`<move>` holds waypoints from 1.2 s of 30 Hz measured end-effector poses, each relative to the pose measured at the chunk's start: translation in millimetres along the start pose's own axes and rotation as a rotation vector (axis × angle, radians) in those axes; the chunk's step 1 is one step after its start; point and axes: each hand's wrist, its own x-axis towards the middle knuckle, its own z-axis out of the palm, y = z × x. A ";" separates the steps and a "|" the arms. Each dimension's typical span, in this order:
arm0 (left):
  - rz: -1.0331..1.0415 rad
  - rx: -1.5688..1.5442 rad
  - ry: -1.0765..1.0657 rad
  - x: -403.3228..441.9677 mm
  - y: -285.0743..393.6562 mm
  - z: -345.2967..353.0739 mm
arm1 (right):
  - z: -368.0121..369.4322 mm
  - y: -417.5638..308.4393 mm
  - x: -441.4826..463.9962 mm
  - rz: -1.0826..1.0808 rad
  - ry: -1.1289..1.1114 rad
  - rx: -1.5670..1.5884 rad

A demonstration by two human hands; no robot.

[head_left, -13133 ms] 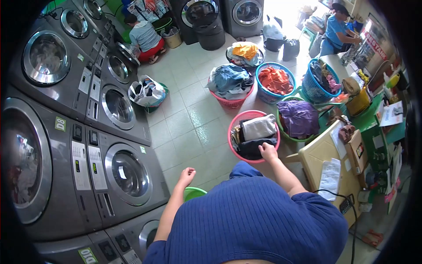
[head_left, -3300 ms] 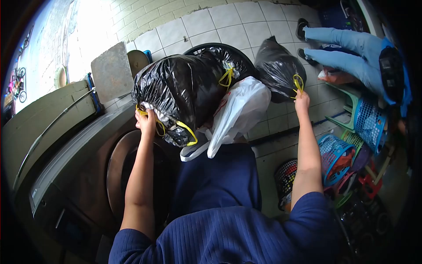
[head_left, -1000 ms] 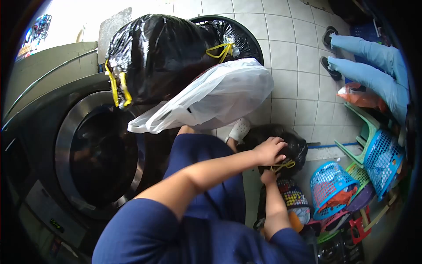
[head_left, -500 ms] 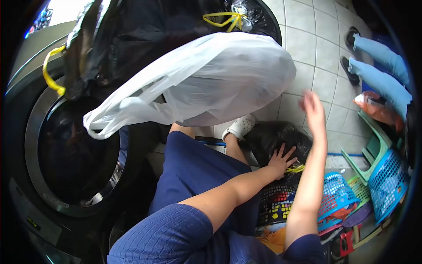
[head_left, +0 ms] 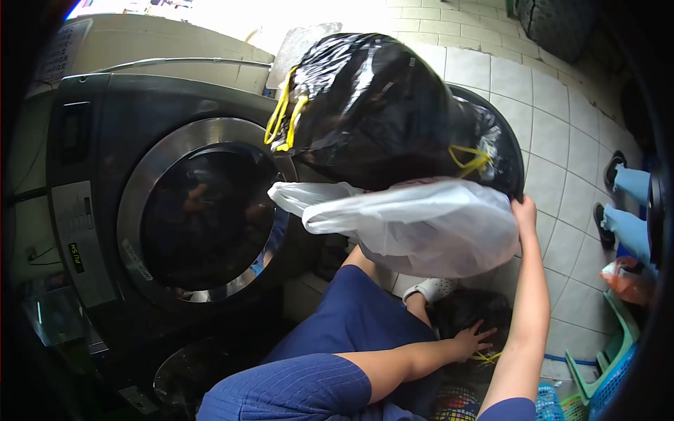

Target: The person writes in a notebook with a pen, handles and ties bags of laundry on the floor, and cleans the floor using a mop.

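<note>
My left hand [head_left: 474, 342] lies with fingers spread on a dark plastic bag [head_left: 469, 309] with a yellow drawstring, low beside the basket. My right hand [head_left: 524, 214] is closed on the round black rim [head_left: 518, 151], beside the white plastic bag. That white bag [head_left: 442, 235] is bulging and translucent, with its loop handles pointing left. Just behind it sits a large black garbage bag [head_left: 372, 105] with yellow drawstrings. Further right, another yellow tie [head_left: 472, 160] shows on black plastic inside the rim.
A dark front-loading washer or dryer [head_left: 203, 217] stands at left, its round door shut. Pale tiles [head_left: 558, 182] cover the floor. At right are another person's legs [head_left: 632, 200], a green plastic stool [head_left: 611, 351] and a blue basket [head_left: 547, 403]. A patterned basket [head_left: 455, 405] is below my left hand.
The view has swung left and up, showing more of the machine. My right hand has gone from the air to the black rim. My left hand stays on the dark bag.
</note>
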 end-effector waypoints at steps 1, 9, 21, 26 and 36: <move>-0.009 0.011 -0.010 -3.8 -0.3 -2.7 | -5.4 1.0 -19.8 -0.006 0.025 -0.003; -0.041 -0.004 -0.031 -26.1 5.3 -9.7 | -48.9 160.6 -115.8 0.087 0.185 -0.198; 0.039 0.140 -0.074 -21.9 -5.7 43.9 | -89.7 192.7 -283.9 0.315 0.299 0.372; 0.077 0.222 0.057 -10.5 -21.4 96.7 | -90.0 128.8 -278.5 0.226 0.358 0.604; -0.118 0.045 -0.088 -120.6 -94.1 -27.8 | -98.7 79.6 -274.2 0.220 0.276 0.526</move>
